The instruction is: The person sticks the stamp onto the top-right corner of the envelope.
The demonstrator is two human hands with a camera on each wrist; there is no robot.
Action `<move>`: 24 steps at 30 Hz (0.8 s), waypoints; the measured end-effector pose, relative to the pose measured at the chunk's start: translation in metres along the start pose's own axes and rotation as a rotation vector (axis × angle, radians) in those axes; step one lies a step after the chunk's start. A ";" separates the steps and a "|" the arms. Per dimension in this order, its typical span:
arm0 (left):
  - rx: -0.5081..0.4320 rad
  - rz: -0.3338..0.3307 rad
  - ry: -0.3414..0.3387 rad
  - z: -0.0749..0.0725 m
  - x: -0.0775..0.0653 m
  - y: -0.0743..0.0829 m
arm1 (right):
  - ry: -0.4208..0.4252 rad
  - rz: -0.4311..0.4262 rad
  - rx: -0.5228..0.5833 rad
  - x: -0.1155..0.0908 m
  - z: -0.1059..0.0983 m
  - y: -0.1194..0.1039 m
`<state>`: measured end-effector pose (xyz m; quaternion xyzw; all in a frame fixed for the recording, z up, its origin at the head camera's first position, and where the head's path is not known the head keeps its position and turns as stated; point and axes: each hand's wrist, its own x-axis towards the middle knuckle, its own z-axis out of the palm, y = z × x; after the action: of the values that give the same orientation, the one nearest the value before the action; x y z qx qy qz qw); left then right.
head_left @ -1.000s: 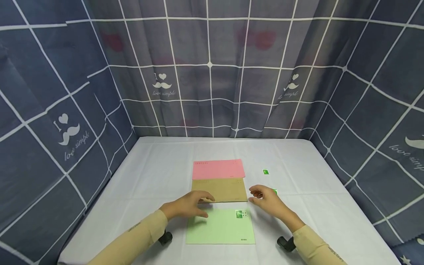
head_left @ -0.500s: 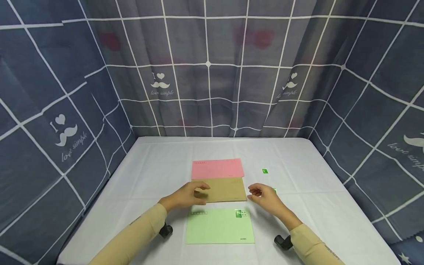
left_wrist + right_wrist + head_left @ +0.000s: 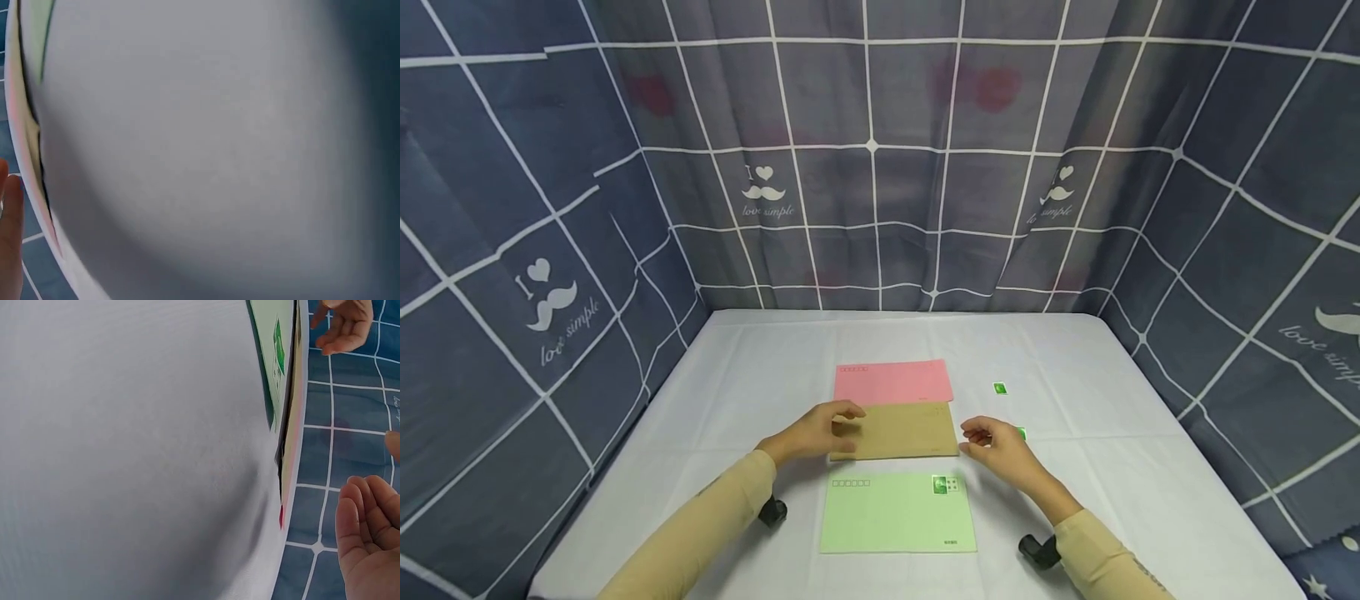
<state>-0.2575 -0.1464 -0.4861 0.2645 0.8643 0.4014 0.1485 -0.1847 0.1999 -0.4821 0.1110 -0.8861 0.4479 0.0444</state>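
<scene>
My left hand (image 3: 812, 431) hovers at the left end of a brown envelope (image 3: 902, 431), its fingers loosely bent and holding nothing. In the right wrist view its fingers (image 3: 352, 326) show apart, above the table. Off the brown envelope's right edge is my right hand (image 3: 996, 446), fingers gently curved together; its palm (image 3: 372, 550) looks bare in the right wrist view. Nearer me lies a light green envelope (image 3: 895, 521) with a green stamp (image 3: 940, 484) at its upper right. A pink envelope (image 3: 892, 383) lies just beyond the brown one.
A loose green stamp (image 3: 1000, 388) lies on the white tablecloth (image 3: 760, 358) right of the pink envelope. Another green stamp (image 3: 1021, 432) is partly hidden behind my right hand. Dark checked curtains (image 3: 910, 192) enclose the table at the back and sides.
My left hand has drawn back leftward and slightly away from me, uncovering the green envelope's row of postcode boxes. My right hand has barely moved.
</scene>
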 end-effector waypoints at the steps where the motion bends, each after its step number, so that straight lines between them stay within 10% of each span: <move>1: 0.018 0.003 -0.018 0.000 0.000 -0.002 | -0.002 0.005 0.004 0.000 0.000 0.000; 24: 0.159 0.000 -0.094 0.003 0.002 -0.008 | -0.012 0.019 0.023 0.005 0.000 0.000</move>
<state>-0.2606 -0.1476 -0.4939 0.2938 0.8856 0.3184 0.1673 -0.1899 0.1991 -0.4816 0.1055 -0.8821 0.4579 0.0336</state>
